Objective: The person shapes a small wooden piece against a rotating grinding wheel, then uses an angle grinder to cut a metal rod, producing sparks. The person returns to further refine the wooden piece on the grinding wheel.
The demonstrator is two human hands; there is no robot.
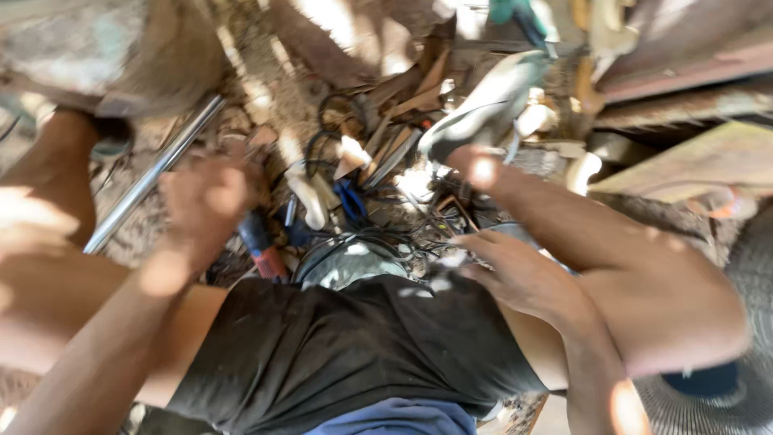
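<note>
Down low, the left hand (205, 201) is blurry, so I cannot tell if its fingers are apart or together. It hangs over the dirt ground (266, 89) and holds nothing that I can see. Just below it, at about 5 o'clock from the hand, lies a tool with a red and blue handle (262, 246). At 9 o'clock from the hand a long shiny metal pipe (149, 177) runs slanted across the ground.

The right hand (519, 274) has its fingers (471, 242) a little apart and stretched out toward 9 o'clock. It holds nothing. The fingertips are right beside a heap of black wires (378, 238), which sits at the middle of the view.

Past the wires, toward 12 o'clock, lie bits of wood (403, 101), and a blue thing (350, 201) lies near the wires. A grey and black power tool (483, 105) rests at 1 o'clock. Rusty metal beams (684, 56) sit at 2 o'clock.

The person's bare knees stick out on both sides, and black shorts (338, 346) fill the bottom at 6 o'clock. A round fan grille (725, 395) shows at 4 o'clock.
</note>
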